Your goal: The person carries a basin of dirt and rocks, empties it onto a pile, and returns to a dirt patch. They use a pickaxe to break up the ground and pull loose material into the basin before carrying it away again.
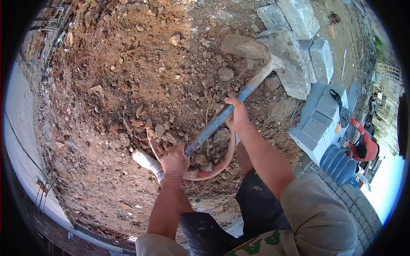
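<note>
A hoe with a blue-painted handle (212, 126) lies slantwise across the view, its broad metal blade (245, 46) at the upper right over the soil, beside grey stone blocks. My left hand (175, 161) is wrapped round the lower end of the handle. Higher up, near the handle's middle, my right hand (236, 114) grips it too. Below the handle, a curved reddish rim (222, 165) runs round rocks and dirt between my feet, partly hidden by my hands and the handle.
Rubble-strewn soil (106, 77) spreads ahead and to the left. Stone blocks (288, 62) stand at the upper right, with stacked grey bricks (318, 123) and a blue water jug (338, 166) further down. A person in red (368, 147) bends at the far right.
</note>
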A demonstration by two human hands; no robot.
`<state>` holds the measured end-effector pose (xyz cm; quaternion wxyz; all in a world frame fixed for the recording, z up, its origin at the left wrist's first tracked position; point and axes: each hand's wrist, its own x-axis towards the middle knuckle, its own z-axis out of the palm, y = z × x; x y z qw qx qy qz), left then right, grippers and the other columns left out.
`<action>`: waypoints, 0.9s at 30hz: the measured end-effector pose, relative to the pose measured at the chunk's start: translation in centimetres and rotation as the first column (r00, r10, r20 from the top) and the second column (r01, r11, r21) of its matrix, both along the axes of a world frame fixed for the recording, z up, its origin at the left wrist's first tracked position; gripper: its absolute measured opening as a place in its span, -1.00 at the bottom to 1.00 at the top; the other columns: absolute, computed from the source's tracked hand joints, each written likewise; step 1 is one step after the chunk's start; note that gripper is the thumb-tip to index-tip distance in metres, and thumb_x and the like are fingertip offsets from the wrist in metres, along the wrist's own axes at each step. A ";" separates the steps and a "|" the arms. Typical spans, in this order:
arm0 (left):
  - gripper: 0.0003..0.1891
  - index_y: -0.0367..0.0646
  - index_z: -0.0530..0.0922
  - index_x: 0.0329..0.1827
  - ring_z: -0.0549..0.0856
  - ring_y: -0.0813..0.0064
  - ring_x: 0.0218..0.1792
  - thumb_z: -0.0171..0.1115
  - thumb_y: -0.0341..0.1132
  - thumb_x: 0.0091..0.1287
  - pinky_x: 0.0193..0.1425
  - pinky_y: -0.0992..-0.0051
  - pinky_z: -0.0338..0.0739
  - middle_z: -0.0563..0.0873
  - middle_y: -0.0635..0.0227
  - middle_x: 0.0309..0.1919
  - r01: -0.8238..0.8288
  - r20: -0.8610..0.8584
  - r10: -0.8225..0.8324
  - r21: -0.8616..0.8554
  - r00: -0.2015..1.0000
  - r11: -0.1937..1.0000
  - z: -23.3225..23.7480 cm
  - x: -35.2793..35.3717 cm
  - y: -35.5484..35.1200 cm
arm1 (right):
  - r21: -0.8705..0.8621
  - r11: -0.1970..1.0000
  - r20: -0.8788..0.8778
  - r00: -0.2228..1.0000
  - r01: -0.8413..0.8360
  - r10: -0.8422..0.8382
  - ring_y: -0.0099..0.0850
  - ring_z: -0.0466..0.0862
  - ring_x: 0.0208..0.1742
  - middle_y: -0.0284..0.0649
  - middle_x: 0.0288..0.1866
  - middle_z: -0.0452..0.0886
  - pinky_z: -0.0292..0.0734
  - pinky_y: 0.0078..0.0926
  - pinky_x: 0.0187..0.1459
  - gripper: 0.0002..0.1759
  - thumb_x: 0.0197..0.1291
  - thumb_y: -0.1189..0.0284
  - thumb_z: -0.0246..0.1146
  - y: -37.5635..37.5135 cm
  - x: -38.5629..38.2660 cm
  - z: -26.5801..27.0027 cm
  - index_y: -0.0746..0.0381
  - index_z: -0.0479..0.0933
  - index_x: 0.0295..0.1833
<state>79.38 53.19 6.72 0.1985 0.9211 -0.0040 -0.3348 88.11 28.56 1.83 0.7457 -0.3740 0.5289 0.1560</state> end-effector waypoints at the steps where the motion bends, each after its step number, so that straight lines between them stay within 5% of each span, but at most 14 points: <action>1: -0.85 -0.04 0.52 -0.28 0.73 0.13 -0.31 0.25 -0.30 0.11 -0.20 0.17 0.61 0.71 0.21 -0.38 0.002 0.008 -0.002 -0.009 1.000 1.000 -1.2 3.3 -1.2 | -0.034 0.999 -0.033 0.999 0.030 -0.031 -0.22 0.58 -0.38 -0.23 -0.41 0.47 0.55 -0.09 -0.23 -0.78 0.04 0.36 0.27 -1.1 2.8 -2.0 0.18 0.42 -0.23; 6: -0.73 -0.03 0.56 -0.14 0.74 0.07 -0.21 0.30 -0.19 0.12 -0.08 0.18 0.60 0.74 0.11 -0.29 0.061 -0.360 0.004 0.168 0.933 0.984 -3.7 4.4 -0.5 | -0.124 0.973 -0.328 0.933 -0.197 0.147 -0.25 0.59 -0.46 -0.28 -0.40 0.49 0.50 -0.16 -0.19 -0.73 0.07 0.31 0.27 3.0 3.6 -8.1 0.19 0.44 -0.16; 7: -0.65 -0.01 0.58 -0.08 0.74 0.06 -0.19 0.36 -0.10 0.12 -0.04 0.19 0.60 0.74 0.10 -0.28 0.065 -0.441 0.019 0.174 0.897 0.983 -3.0 1.9 0.9 | -0.079 0.988 -0.293 0.950 -0.134 0.105 -0.28 0.59 -0.60 -0.22 -0.53 0.54 0.54 -0.21 -0.56 -0.78 0.09 0.37 0.23 4.7 1.8 -7.7 0.26 0.47 -0.20; 15: -0.55 0.03 0.51 0.17 0.72 0.08 -0.07 0.26 -0.11 0.22 0.10 0.18 0.56 0.73 0.02 -0.17 0.054 -0.639 0.125 0.253 0.759 0.966 6.7 -2.2 7.1 | 0.015 0.972 -0.408 0.886 -0.235 0.220 -0.30 0.60 -0.58 -0.23 -0.49 0.56 0.33 -0.30 -0.56 -0.76 0.07 0.33 0.28 13.0 -4.5 -3.2 0.25 0.49 -0.21; 18: -0.56 0.08 0.52 0.16 0.72 0.08 -0.08 0.25 -0.08 0.21 0.08 0.18 0.56 0.74 0.05 -0.19 0.041 -0.648 0.109 0.213 0.754 0.976 9.5 -4.9 9.3 | 0.096 0.974 -0.400 0.888 -0.206 0.227 -0.28 0.60 -0.58 -0.22 -0.48 0.57 0.38 -0.23 -0.54 -0.75 0.08 0.33 0.29 15.0 -7.9 -1.4 0.28 0.49 -0.22; 20: -0.61 0.04 0.56 0.02 0.72 0.06 -0.10 0.28 -0.05 0.16 0.06 0.18 0.56 0.74 0.06 -0.23 0.029 -0.680 0.163 0.261 0.715 0.965 11.2 -10.5 10.9 | 0.145 0.946 -0.454 0.830 -0.289 0.323 -0.25 0.63 -0.50 -0.18 -0.43 0.54 0.60 -0.27 -0.45 -0.75 0.14 0.36 0.23 16.2 -13.5 -0.4 0.28 0.51 -0.12; 21: -0.64 0.03 0.56 -0.03 0.72 0.05 -0.11 0.29 -0.05 0.15 0.04 0.17 0.56 0.74 0.06 -0.24 0.039 -0.712 0.182 0.281 0.678 0.959 12.2 -13.0 11.7 | 0.159 0.973 -0.509 0.831 -0.168 0.226 -0.26 0.63 -0.52 -0.20 -0.45 0.55 0.55 -0.32 -0.50 -0.79 0.17 0.37 0.22 17.6 -13.8 4.3 0.28 0.51 -0.16; 23: -0.71 0.01 0.56 -0.13 0.72 0.05 -0.14 0.28 -0.10 0.13 -0.01 0.16 0.55 0.74 0.08 -0.28 0.037 -0.767 0.214 0.296 0.605 0.954 16.3 -16.7 13.1 | 0.237 0.952 -0.436 0.854 -0.195 0.284 -0.29 0.63 -0.54 -0.18 -0.47 0.57 0.60 -0.39 -0.46 -0.82 0.16 0.40 0.27 18.6 -19.6 7.6 0.29 0.49 -0.23; 27: -0.80 -0.01 0.58 -0.29 0.72 0.05 -0.21 0.27 -0.17 0.06 -0.10 0.14 0.56 0.74 0.13 -0.35 -0.003 -0.736 0.262 0.334 0.624 0.943 21.4 -23.2 15.1 | 0.401 0.912 -0.494 0.818 -0.086 0.294 -0.27 0.72 -0.40 -0.13 -0.42 0.63 0.66 -0.32 -0.36 -0.82 0.09 0.46 0.34 18.4 -25.8 13.2 0.33 0.51 -0.28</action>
